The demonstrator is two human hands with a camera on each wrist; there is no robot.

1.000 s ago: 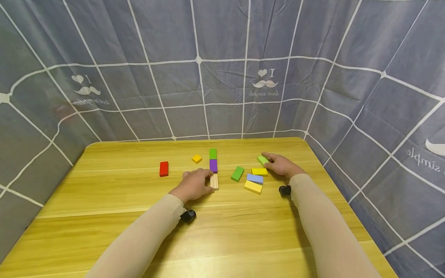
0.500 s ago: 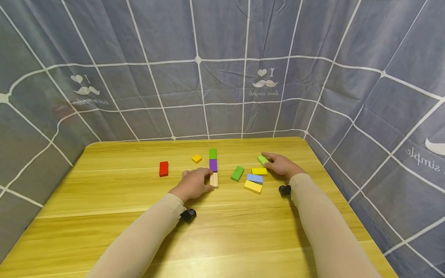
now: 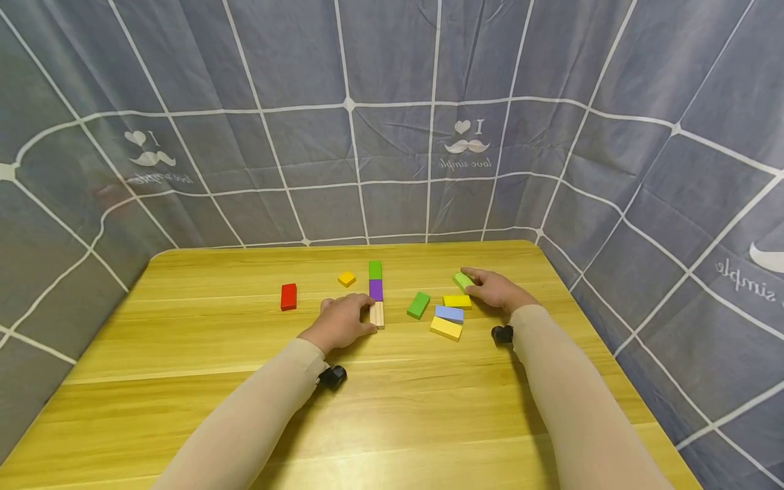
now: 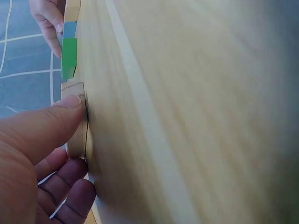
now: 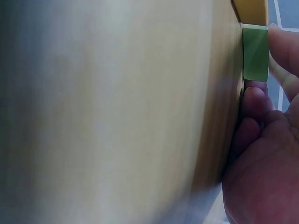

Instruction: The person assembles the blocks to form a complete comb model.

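My left hand (image 3: pixel 343 321) grips a plain wood block (image 3: pixel 376 315) between thumb and fingers, the thumb on its near end. That block lies flat, with its far end against a purple block (image 3: pixel 376 290) or very close to it. A green block (image 3: pixel 375 270) continues the same line beyond the purple one. In the left wrist view the thumb rests over the wood block's (image 4: pixel 76 135) edge. At the right, my right hand (image 3: pixel 497 290) holds a light green block (image 3: pixel 462 281) lying at a slant on the table; its fingers are curled by the block's (image 5: pixel 256 53) side.
Between the hands lie a green block (image 3: pixel 418 306), a yellow block (image 3: pixel 456 301), a blue block (image 3: pixel 449 314) and a pale yellow block (image 3: pixel 446 329). A red block (image 3: pixel 288 297) and a small orange-yellow block (image 3: pixel 346 279) lie left. A grey curtain (image 3: pixel 392 150) borders the wooden table (image 3: pixel 404 422).
The wood block in my left hand has slid slightly away from me, up to the purple block. My right hand and its light green block have stayed in place.
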